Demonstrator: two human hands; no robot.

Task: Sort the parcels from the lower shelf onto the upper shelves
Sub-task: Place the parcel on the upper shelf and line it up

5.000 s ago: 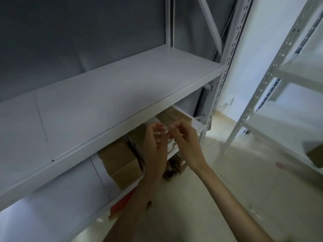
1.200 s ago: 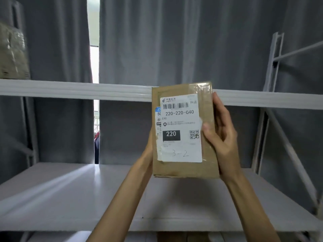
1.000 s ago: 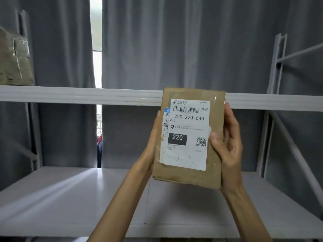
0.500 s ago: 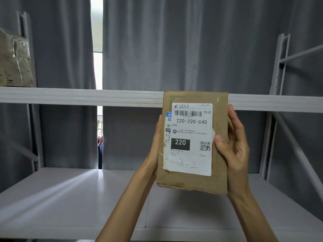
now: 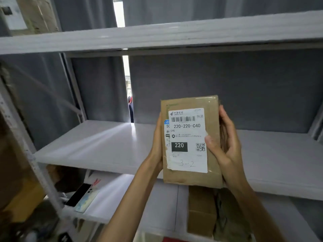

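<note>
Firmly, left hand (image 5: 158,149) and right hand (image 5: 225,145) clasp the parcel (image 5: 190,140).

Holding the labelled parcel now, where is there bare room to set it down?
The middle shelf is bare left of the parcel, out to the corner post, and right of the right hand too. The lower shelf is crowded: a phone lies left, brown boxes right.

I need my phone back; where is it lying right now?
In the head view the phone lies low on the left, on the lower shelf beside the left upright, left of the brown boxes.
</note>
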